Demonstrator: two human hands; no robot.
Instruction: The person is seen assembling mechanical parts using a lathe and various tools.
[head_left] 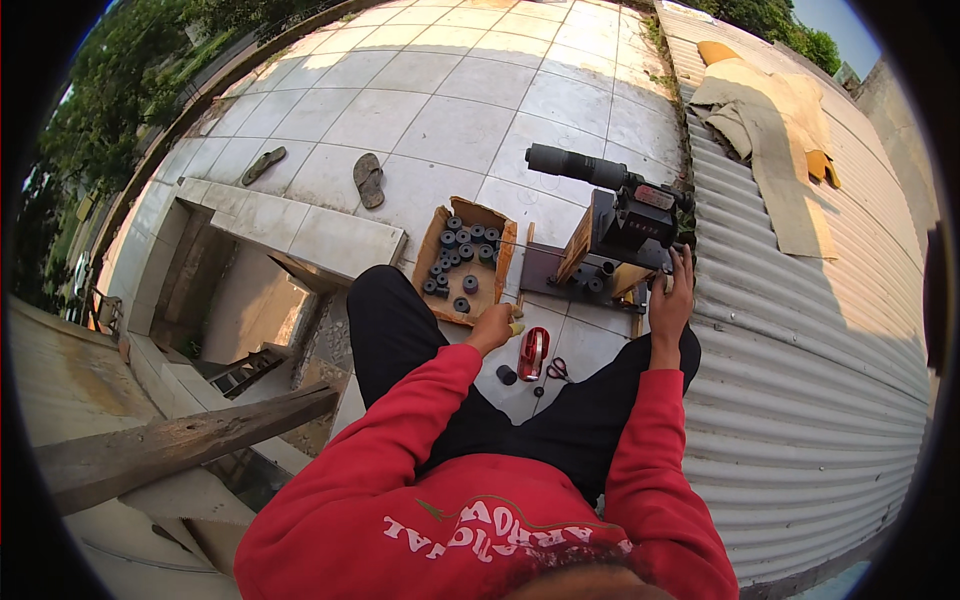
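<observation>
Probably midway, with dark rolls (466,252) in the box (503,268); cannot tell the fingers' grip for left hand (491,328) or, at the machine (625,228), right hand (671,308).

left hand (492,328) beside cardboard box (484,291), dark cylinders (466,252) inside; right hand (672,308) at black machine (638,226)
</observation>
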